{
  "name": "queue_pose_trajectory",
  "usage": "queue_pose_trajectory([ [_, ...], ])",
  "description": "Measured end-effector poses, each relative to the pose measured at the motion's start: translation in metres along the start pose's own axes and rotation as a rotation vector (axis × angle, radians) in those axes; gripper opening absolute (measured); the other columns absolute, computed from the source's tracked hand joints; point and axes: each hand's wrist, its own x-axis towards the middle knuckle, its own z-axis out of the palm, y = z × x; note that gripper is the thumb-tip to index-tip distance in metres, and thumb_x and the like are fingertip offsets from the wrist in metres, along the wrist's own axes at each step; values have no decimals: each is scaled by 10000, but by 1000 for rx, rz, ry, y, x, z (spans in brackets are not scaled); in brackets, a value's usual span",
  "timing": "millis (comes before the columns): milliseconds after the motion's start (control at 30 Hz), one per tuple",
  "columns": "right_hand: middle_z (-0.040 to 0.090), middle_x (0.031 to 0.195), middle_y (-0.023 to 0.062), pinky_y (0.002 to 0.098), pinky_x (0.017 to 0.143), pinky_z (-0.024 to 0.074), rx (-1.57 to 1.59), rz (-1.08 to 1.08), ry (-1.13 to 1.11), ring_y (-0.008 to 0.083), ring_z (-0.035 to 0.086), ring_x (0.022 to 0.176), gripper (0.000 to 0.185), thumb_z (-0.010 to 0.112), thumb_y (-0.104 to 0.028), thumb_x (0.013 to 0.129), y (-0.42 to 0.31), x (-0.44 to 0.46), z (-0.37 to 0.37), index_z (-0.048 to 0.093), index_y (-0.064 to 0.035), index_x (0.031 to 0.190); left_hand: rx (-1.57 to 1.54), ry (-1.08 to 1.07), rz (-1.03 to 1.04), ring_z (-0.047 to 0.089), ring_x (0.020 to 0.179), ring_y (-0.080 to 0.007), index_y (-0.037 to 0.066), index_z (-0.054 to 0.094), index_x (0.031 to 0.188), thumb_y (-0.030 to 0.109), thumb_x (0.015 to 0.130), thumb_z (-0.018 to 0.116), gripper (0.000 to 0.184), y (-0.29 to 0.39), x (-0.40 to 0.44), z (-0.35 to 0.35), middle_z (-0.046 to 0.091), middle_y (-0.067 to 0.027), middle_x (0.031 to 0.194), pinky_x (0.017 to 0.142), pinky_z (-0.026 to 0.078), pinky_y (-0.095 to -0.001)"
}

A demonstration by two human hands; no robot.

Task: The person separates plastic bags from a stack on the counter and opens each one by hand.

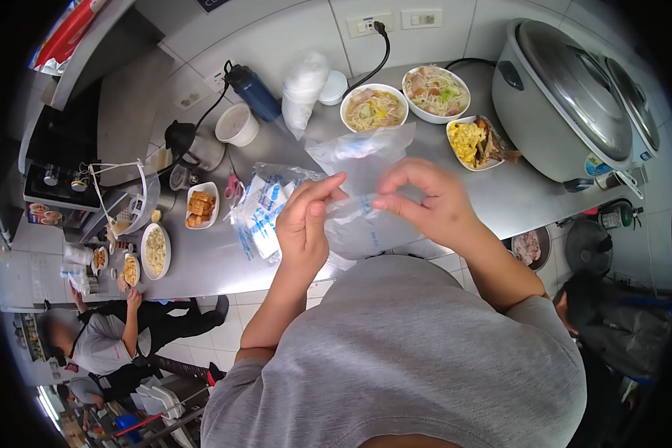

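A clear plastic bag [369, 224] with pale blue print stretches between my hands above the steel counter. My right hand [433, 201] pinches its upper edge between thumb and curled index finger. My left hand [306, 220] has its fingers pressed together at the bag's left side, with the gripping point partly hidden. Just beyond my hands lies another clear plastic bag [362, 148]. Next to my left hand is an open pack of folded, blue-printed plastic bags [269, 213]. Pink-handled scissors [234, 188] rest left of that pack.
Two bowls of noodle soup [373, 108] and a dish of egg and fish [470, 142] stand ahead, near a large rice cooker [560, 97]. Leftward are a blue bottle [252, 93], a white tub [237, 125], fried tofu-like pieces [200, 207] and a co-worker [108, 336].
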Motion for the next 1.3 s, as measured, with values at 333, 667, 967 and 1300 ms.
queue_pose_trajectory([
  [333, 631, 762, 74, 281, 638, 458, -63, -99, -120, 193, 587, 660, 128, 601, -151, 841, 6, -2, 1, 638, -28, 842, -527, -74, -169, 527, 760, -101, 40, 581, 842, 20, 751, 676, 133, 11, 6, 7, 566, -37, 837, 681, 418, -223],
  [667, 623, 831, 62, 241, 677, 456, 900, 484, -375, 108, 576, 735, 261, 644, -169, 809, 10, -3, -18, 600, 33, 969, -696, -359, -667, 532, 719, -131, 33, 556, 839, 124, 842, 589, 97, -6, 2, 1, 565, -61, 752, 675, 427, -252],
  [967, 615, 874, 45, 255, 689, 457, 897, 588, -553, 121, 581, 788, 254, 579, -212, 865, 5, 16, -22, 604, 8, 989, -1898, -574, -499, 524, 541, -173, 25, 510, 720, 223, 780, 565, 213, -27, 25, -5, 554, -115, 645, 502, 425, -311],
  [1300, 613, 892, 125, 342, 754, 507, 1239, 598, -78, 194, 607, 829, 249, 490, -151, 889, 21, 56, -31, 560, 35, 1038, -1132, -222, -567, 596, 901, -232, -3, 518, 1082, 226, 859, 527, 319, -22, 51, -15, 595, -114, 979, 779, 493, -340],
])
